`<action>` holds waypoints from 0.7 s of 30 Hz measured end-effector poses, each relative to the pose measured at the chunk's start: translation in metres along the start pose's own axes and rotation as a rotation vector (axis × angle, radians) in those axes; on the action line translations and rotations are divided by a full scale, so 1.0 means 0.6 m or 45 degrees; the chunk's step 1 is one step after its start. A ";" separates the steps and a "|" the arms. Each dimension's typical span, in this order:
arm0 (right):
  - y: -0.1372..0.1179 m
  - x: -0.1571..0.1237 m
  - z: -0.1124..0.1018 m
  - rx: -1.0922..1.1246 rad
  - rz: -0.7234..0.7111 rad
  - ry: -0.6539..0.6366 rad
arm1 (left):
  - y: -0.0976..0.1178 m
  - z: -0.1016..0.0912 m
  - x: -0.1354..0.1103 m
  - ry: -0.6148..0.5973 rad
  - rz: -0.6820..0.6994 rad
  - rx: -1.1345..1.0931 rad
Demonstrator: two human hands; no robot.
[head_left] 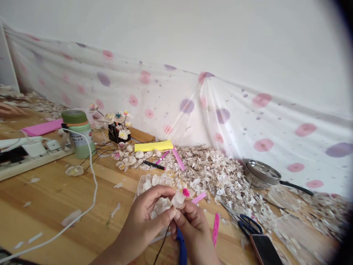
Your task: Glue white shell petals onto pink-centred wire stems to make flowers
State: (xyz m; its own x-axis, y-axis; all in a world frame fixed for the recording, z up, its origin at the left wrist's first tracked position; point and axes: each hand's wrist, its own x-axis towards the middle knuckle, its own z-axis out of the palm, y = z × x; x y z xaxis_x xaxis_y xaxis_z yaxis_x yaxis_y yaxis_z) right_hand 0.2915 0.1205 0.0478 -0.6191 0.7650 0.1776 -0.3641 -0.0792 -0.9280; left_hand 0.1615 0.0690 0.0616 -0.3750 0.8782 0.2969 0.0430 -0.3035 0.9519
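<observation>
Near the bottom centre, my left hand [150, 217] and my right hand [194, 230] meet fingertip to fingertip. Both are closed in a pinch around the base of a pale white petal [178, 199]. A thin dark stem [162, 244] runs down from their fingertips. Against my right palm rests a blue handle [181, 246]; its working end is hidden by the fingers. Just beyond the petal shows a bright pink tufted piece [186, 192]; whether it is attached cannot be told. Behind my left hand lies a clear tray [141, 181] with white petals.
Scissors [249, 223] and a phone [266, 248] lie at right, by a pink strip [216, 229]. A petal heap [212, 169] lines the wall, with a metal pan [261, 175]. At left are a green tumbler [79, 134], power strip [35, 154], white cable [95, 184] and another person's hand [11, 109].
</observation>
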 end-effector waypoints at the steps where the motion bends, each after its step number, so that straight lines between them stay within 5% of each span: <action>1: 0.000 0.001 0.001 -0.003 0.006 -0.003 | 0.001 0.001 0.000 0.019 0.035 0.046; 14: 0.000 -0.002 0.005 0.011 0.063 -0.019 | -0.012 0.003 0.009 0.141 0.481 0.472; 21: -0.015 -0.003 0.008 -0.043 0.148 0.010 | -0.007 -0.009 0.019 0.041 0.866 0.729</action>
State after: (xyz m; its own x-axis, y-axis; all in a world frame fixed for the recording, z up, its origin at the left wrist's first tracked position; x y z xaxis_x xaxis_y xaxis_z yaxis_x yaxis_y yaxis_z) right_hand 0.2927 0.1169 0.0573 -0.6503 0.7568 0.0659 -0.2666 -0.1461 -0.9527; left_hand 0.1518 0.0782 0.0607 -0.1249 0.5620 0.8177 0.7191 -0.5165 0.4649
